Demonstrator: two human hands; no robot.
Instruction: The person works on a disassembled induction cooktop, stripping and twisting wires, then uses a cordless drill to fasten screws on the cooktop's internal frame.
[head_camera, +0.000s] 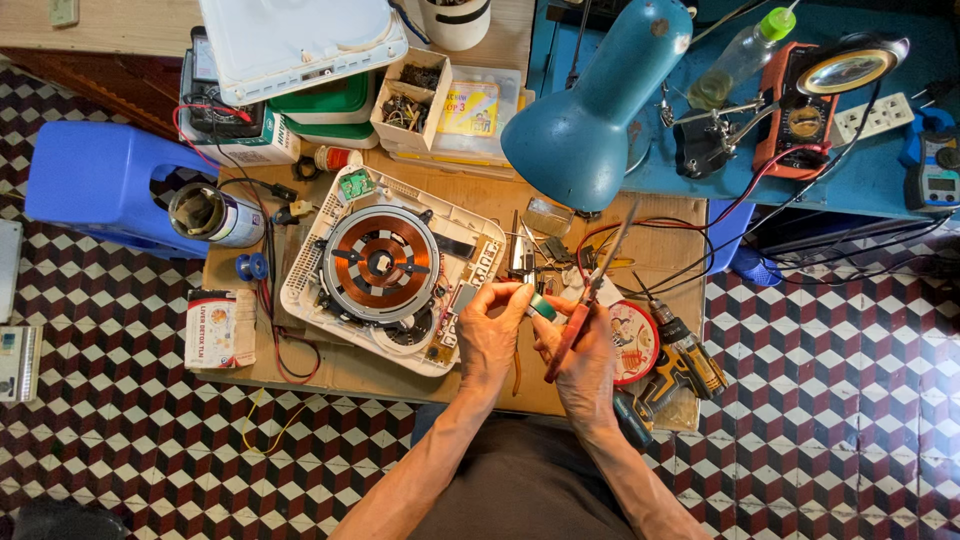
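Observation:
My left hand (490, 330) and my right hand (580, 352) meet above the front edge of a low wooden table (350, 375). Together they pinch a small green and white part (541, 306) between the fingertips. My right hand also grips red-handled long-nose pliers (588, 295), whose thin jaws point up and away toward the lamp. Just left of my hands lies an opened induction cooker (385, 270) with its round copper coil (380, 262) exposed in a white housing.
A teal desk lamp (590, 110) hangs over the table's back. A cordless drill (680, 360) and a round tin (632, 342) lie right of my hands. A blue stool (100, 185), spray can (215, 215), boxes and a multimeter (805, 120) surround the work.

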